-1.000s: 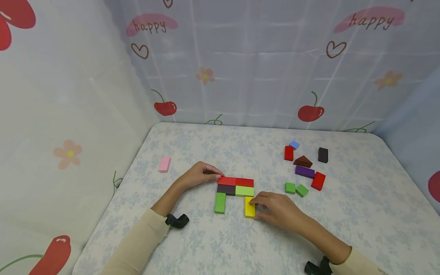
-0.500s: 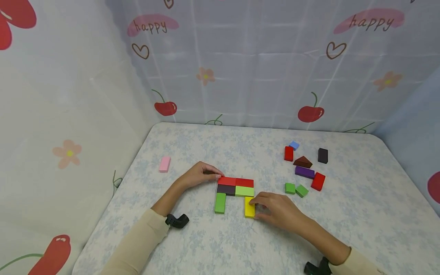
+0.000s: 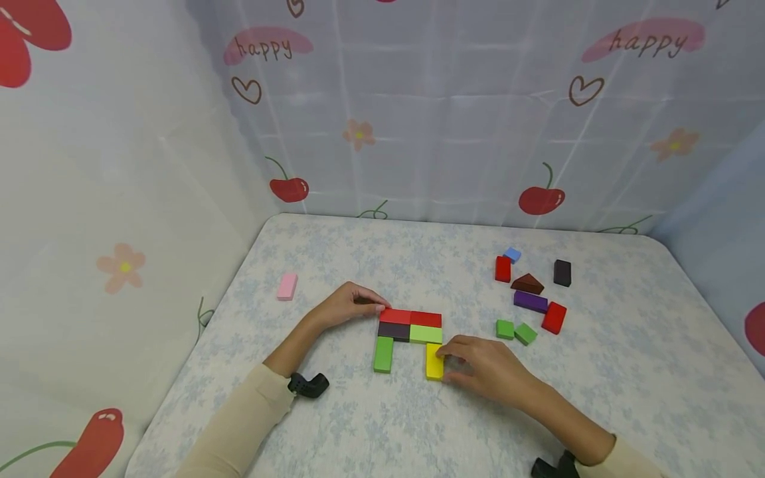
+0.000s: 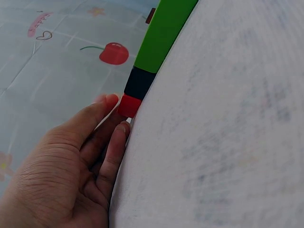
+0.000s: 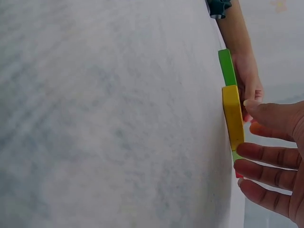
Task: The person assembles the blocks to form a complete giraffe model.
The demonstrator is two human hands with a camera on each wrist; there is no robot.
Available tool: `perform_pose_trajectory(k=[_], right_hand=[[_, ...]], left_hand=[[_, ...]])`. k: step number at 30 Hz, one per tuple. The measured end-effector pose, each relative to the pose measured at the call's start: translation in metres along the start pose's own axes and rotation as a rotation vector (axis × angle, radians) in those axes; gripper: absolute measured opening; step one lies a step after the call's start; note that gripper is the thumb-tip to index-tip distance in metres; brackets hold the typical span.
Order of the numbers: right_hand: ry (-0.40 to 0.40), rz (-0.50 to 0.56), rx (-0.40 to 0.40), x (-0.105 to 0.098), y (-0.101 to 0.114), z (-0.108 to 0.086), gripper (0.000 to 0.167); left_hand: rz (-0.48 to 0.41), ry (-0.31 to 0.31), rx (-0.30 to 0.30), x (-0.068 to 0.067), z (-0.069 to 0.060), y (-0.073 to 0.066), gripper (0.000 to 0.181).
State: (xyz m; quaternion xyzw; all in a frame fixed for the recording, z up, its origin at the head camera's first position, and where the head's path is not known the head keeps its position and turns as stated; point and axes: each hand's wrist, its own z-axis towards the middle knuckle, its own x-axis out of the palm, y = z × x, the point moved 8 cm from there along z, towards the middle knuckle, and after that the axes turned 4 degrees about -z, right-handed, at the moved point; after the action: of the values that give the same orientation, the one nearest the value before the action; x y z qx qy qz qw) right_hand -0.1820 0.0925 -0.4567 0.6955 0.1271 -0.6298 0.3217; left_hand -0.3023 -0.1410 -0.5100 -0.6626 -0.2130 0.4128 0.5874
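In the head view, several coloured blocks lie flat together: two red blocks [image 3: 396,316] at the back, a dark block [image 3: 394,331] and a light green block [image 3: 425,334] before them. A green block [image 3: 383,354] and a yellow block [image 3: 433,362] extend toward me like two legs. My left hand [image 3: 346,307] has its fingertips at the back left corner of the left red block, also seen in the left wrist view. My right hand [image 3: 487,366] touches the yellow block's right side with index finger and thumb; the other fingers are extended in the right wrist view.
A pink block [image 3: 287,286] lies alone at the left. Toward the right are several loose blocks, among them a purple block [image 3: 530,302], a brown triangle [image 3: 528,284], a black block [image 3: 562,273] and small green cubes [image 3: 505,329]. A printed curtain [image 3: 430,119] hangs behind the table.
The camera has shifted very slightly. Both hands and all the blocks stay where they were.
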Motion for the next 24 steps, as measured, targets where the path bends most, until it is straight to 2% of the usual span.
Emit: perform_pose_trajectory(k=[7,11,20,24], right_hand=[[-0.134,0.042,-0.007,-0.024,-0.012,-0.011,0.034],[-0.18,0.035,0.052,-0.035,-0.027,-0.018,0.034],[-0.295,-0.009,0.191,-0.06,-0.077,-0.043,0.035],[-0.314,-0.039,0.245,-0.065,-0.097,-0.056,0.037]], left_hand=[[0.004,-0.003,0.002,-0.001,0.0,0.001,0.017],[0.005,-0.003,-0.002,0.0,0.0,0.001,0.018],[0.009,-0.006,-0.006,0.0,-0.001,0.0,0.018],[0.017,-0.006,0.001,-0.001,0.0,0.002,0.018]])
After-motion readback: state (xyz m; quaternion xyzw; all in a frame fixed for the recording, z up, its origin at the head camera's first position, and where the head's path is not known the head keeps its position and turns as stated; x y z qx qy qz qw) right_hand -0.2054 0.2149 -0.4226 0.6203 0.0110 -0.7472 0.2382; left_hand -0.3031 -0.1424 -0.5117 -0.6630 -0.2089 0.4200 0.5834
